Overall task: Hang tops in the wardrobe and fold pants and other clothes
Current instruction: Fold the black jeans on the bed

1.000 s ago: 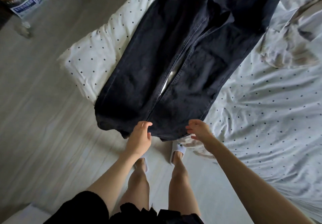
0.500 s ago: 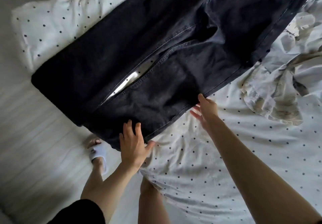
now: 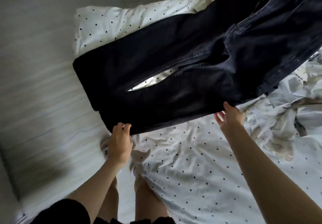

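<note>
My left hand now pinches the black jeans' hem at 6 o'clock, up from lying flat, while my right hand, fingers apart, steadies the 3 o'clock edge, ready to fold.

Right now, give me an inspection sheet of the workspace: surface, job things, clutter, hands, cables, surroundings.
Surface: bed with a white, dark-dotted cover, wrinkled; a matching pillow at its far left end.
Job's things: dark jeans spread across the bed, legs side by side with a gap between them, hems over the bed's edge.
Clutter: crumpled pale patterned cloth on the bed, right of the jeans.
Hands: left hand grips a leg near the hem; right hand touches the leg's side edge, fingers straight.
Cables: nothing seen.
Surroundings: pale floor, blurred; a dark object at the top edge, too blurred to identify.
</note>
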